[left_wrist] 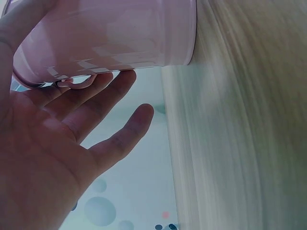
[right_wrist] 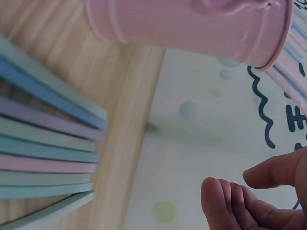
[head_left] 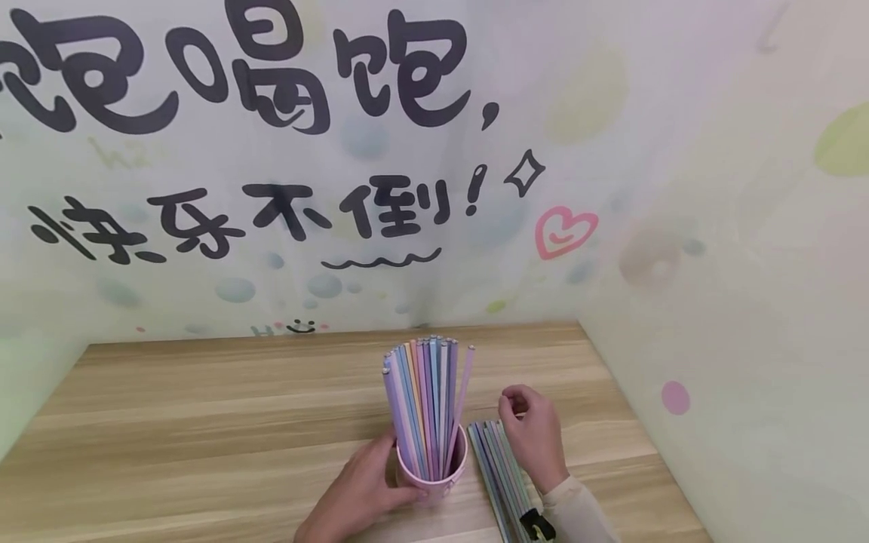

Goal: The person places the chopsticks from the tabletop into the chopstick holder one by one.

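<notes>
My left hand (head_left: 360,486) grips a pink cup (head_left: 443,494), thumb at the front and fingers around the far side; the little finger stands away from it in the left wrist view. Many pastel pencils (head_left: 424,400) stand in the cup, one pink pencil (head_left: 464,388) leaning apart at the right. My right hand (head_left: 536,437) hovers beside a row of pencils (head_left: 492,464) lying right of the cup. Its fingers are loosely curled, with a gap to the thumb and nothing between them. In the right wrist view the lying pencils (right_wrist: 53,160) show green, blue, purple and pink.
A wood-grain table (head_left: 204,422) runs back to a pale wall (head_left: 475,286) with large black characters and coloured spots. Another wall (head_left: 747,302) rises along the right edge. By the right sleeve (head_left: 577,509), a small black object (head_left: 536,526) overlaps the lying pencils.
</notes>
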Demonstrator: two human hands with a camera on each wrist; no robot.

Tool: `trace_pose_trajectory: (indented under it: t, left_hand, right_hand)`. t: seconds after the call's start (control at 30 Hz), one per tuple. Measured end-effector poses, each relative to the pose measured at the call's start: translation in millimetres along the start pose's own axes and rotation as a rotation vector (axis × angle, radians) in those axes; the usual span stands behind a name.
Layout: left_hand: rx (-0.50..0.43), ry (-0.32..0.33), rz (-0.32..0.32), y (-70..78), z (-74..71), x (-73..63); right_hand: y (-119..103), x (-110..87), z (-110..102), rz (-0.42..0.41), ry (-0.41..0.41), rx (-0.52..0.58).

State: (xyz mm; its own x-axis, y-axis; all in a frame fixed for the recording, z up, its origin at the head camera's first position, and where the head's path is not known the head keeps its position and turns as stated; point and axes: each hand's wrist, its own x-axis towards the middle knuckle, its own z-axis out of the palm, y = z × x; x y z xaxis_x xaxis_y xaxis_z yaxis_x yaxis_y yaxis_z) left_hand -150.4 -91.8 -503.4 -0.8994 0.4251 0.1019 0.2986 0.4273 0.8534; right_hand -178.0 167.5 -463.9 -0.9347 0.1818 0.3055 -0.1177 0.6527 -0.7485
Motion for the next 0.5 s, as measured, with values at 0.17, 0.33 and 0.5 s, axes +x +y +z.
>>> trace_pose_trajectory:
  t: [0.17, 0.33, 0.5]
  left_hand:
    - [-0.001, 0.001, -0.006, 0.7, -0.1, 0.3]
    - [-0.002, 0.0, -0.01, 1.0, -0.1, 0.4]
    - [0.0, -0.001, -0.01, 1.1, -0.5, 0.5]
  right_hand:
    - [14.6, -1.4, -0.7, 0.048, -0.043, -0.068]
    - [28.0, -2.3, -0.7, 0.147, -0.109, -0.139]
    - [39.3, -4.6, 0.5, 0.207, -0.157, -0.185]
